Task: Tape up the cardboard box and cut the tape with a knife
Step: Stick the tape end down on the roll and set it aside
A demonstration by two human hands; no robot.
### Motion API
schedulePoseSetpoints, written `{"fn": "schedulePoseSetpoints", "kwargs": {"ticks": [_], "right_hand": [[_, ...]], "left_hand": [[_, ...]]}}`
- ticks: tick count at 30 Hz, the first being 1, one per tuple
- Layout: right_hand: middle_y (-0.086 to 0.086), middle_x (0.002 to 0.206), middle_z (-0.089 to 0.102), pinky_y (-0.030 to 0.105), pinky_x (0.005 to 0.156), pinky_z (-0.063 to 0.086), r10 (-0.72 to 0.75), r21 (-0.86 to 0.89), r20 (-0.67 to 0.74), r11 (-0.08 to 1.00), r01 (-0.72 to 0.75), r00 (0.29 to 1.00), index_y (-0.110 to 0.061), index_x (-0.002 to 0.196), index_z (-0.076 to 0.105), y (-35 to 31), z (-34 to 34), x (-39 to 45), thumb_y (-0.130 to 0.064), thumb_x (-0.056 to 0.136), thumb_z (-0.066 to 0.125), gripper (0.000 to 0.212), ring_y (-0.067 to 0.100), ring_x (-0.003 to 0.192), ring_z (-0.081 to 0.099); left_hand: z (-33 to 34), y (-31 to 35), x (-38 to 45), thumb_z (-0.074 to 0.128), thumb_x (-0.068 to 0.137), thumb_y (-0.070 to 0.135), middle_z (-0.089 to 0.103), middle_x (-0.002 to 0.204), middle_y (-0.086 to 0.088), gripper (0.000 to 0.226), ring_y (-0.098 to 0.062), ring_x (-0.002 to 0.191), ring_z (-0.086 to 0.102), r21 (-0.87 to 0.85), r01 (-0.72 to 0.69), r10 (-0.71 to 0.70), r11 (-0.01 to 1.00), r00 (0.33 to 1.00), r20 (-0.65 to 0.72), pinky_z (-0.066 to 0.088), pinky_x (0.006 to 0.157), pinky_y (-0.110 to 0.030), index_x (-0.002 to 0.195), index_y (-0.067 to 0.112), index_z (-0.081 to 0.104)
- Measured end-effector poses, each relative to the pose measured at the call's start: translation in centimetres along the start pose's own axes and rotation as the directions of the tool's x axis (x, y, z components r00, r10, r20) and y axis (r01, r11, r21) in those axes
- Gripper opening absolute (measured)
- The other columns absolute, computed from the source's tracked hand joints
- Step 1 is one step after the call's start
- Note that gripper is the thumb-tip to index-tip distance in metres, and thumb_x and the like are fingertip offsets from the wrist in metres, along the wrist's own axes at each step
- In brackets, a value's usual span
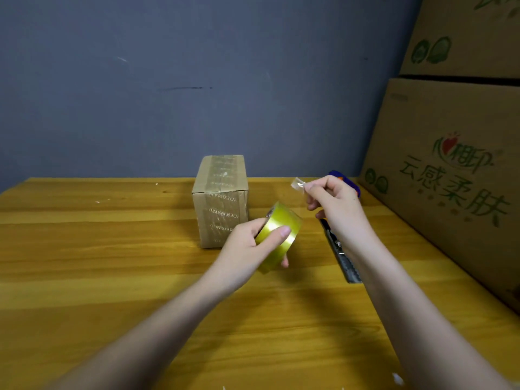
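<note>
Left hand [247, 246]: closed around the tape roll [278, 235], thumb lying across the outer yellow-green band, fingers wrapped round the far side; roll held above the table, tilted, just in front of the box.
Right hand [334, 201]: thumb and forefinger pinched shut on the tape end [297, 183], a small clear crumpled tab raised up and to the right of the roll; other fingers curled in.
Tape between roll and tab: clear, hard to make out.
Cardboard box [222, 201]: small, upright on the table toward the wall, flaps shut, printed tape already running over its top and down the near face.
Knife [339, 249]: utility type, dark and metallic, flat on the table, partly hidden under the right forearm.
Blue object [344, 180]: behind the right hand; identity unclear.
Table [112, 263]: yellow wood grain, a few white flecks.
Wall [197, 80]: dull blue-grey, scuffed.
Large cartons [450, 164]: stacked at right edge, green print.
</note>
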State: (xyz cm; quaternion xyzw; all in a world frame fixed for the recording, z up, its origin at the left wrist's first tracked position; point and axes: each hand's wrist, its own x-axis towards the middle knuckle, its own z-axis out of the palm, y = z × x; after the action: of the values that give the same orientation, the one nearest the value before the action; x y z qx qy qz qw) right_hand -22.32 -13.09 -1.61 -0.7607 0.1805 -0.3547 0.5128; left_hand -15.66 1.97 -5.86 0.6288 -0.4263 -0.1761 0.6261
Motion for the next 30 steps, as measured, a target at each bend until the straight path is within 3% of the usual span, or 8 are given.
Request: {"fn": "schedulePoseSetpoints", "kwargs": {"ticks": [6,9,12,17,21,26,30], "right_hand": [[-0.008,0.073,0.06,0.019,0.06,0.044,0.015,-0.023,0.087,1.0,-0.013,0.996,-0.02,0.082,0.064,0.0,0.1,0.0,-0.017,0.091,0.057,0.012,0.005,0.067,0.055],[-0.009,0.077,0.062,0.02,0.061,0.045,0.018,-0.041,0.128,0.999,-0.013,0.992,-0.02,0.083,0.065,0.0,0.1,0.0,-0.02,0.09,0.057,0.011,0.004,0.069,0.056],[-0.01,0.08,0.063,0.021,0.063,0.046,0.022,-0.05,0.159,0.999,-0.015,0.987,-0.022,0.084,0.066,0.1,0.1,-0.1,-0.021,0.091,0.057,0.011,0.005,0.072,0.057],[-0.009,0.082,0.063,0.02,0.064,0.046,0.009,-0.066,0.201,0.998,0.004,0.98,-0.021,0.086,0.066,0.2,0.3,-0.4,-0.022,0.091,0.057,0.011,0.007,0.076,0.058],[-0.009,0.082,0.064,0.023,0.066,0.046,0.006,-0.026,0.228,1.0,0.0,0.974,-0.024,0.084,0.065,0.4,0.6,-0.6,-0.026,0.091,0.058,0.01,0.008,0.078,0.058],[-0.008,0.075,0.064,0.038,0.077,0.044,0.143,0.174,0.26,0.966,-0.191,0.955,-0.026,0.076,0.065,1.4,1.2,-0.8,-0.03,0.086,0.061,0.012,0.015,0.082,0.058],[-0.002,0.075,0.056,0.035,0.069,0.041,0.309,0.275,0.127,0.902,-0.333,0.943,-0.024,0.078,0.055,2.6,2.9,-0.5,-0.016,0.089,0.054,0.013,0.017,0.073,0.051]], "left_hand": [[-0.7,0.9,-0.5,0.05,0.092,0.029,0.076,0.084,0.003,0.017,-0.004,0.085,0.067,0.105,-0.048,0.038,0.993,0.995,0.096,0.047,0.075,-0.011,0.098,0.019,0.063],[-0.7,1.1,-0.6,0.051,0.094,0.021,0.073,0.078,-0.005,0.016,-0.015,0.076,0.069,0.071,-0.051,0.041,0.996,0.99,0.135,0.052,0.072,-0.019,0.097,0.01,0.062],[-0.9,0.9,-0.5,0.054,0.093,0.019,0.068,0.065,-0.001,0.014,-0.012,0.065,0.064,0.119,-0.097,0.087,0.988,0.993,0.086,0.051,0.067,-0.021,0.082,0.011,0.061],[-0.8,0.5,-0.5,0.059,0.078,0.037,0.064,0.055,-0.001,0.022,-0.013,0.054,0.061,0.091,-0.152,0.153,0.984,0.988,-0.014,0.049,0.06,-0.023,0.071,0.017,0.061],[-0.7,0.1,-0.5,0.062,0.076,0.039,0.062,0.052,-0.001,0.022,-0.014,0.049,0.059,0.082,-0.173,0.178,0.982,0.982,-0.056,0.048,0.055,-0.021,0.067,0.02,0.061],[-0.5,-0.2,-0.5,0.061,0.074,0.039,0.062,0.05,0.0,0.025,-0.014,0.047,0.058,0.115,-0.187,0.198,0.976,0.976,-0.094,0.047,0.055,-0.02,0.065,0.016,0.06],[-0.1,-0.3,-0.3,0.062,0.078,0.036,0.062,0.05,0.001,0.022,-0.014,0.049,0.059,0.176,-0.173,0.182,0.969,0.983,-0.037,0.049,0.057,-0.023,0.064,0.019,0.06]]}}
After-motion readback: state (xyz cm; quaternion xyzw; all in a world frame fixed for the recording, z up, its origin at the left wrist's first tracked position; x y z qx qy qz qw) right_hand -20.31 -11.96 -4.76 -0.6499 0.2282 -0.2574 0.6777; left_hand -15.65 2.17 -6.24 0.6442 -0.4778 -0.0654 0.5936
